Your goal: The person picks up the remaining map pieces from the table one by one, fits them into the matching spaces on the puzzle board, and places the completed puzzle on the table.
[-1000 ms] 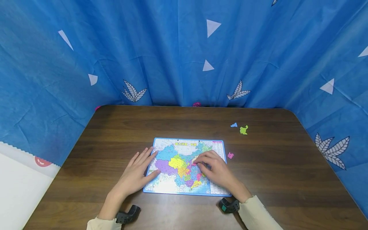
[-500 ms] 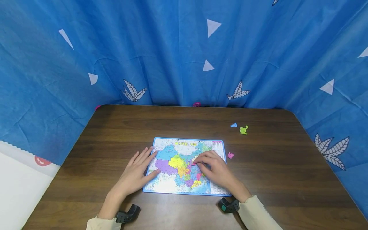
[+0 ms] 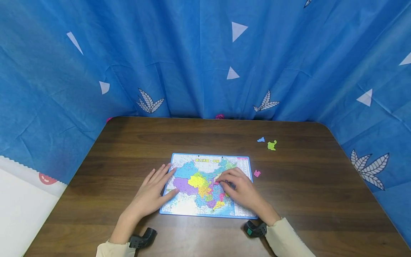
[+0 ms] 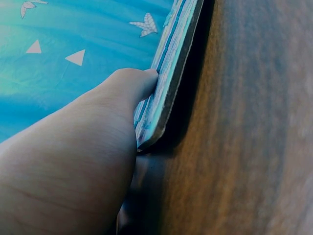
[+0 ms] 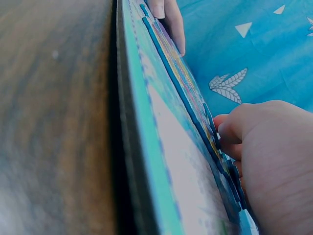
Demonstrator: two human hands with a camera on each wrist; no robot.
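Note:
A map puzzle board (image 3: 183,208) with a blue rim and many coloured pieces lies flat on the table. My left hand (image 3: 151,196) rests on its left side, fingers straight and spread, thumb on the lower left. In the left wrist view the thumb (image 4: 142,83) presses the board's face near its edge. Over the right-centre of the map, my right hand (image 3: 239,187) has thumb and forefinger pinched together on a small pink puzzle piece (image 3: 216,182). The right wrist view shows those fingertips down at the map's raised pieces; the piece itself is mostly hidden there.
Loose puzzle pieces lie on the wooden table (image 3: 122,142): a pink one (image 3: 257,173) just right of the board, a green one (image 3: 272,145) and a small blue one (image 3: 261,139) farther back. A blue curtain (image 3: 192,64) hangs behind the table's far edge.
Almost nothing differs. Both hands keep their places on the board, the right fingertips staying at the same spot on the map; the view has shifted very slightly.

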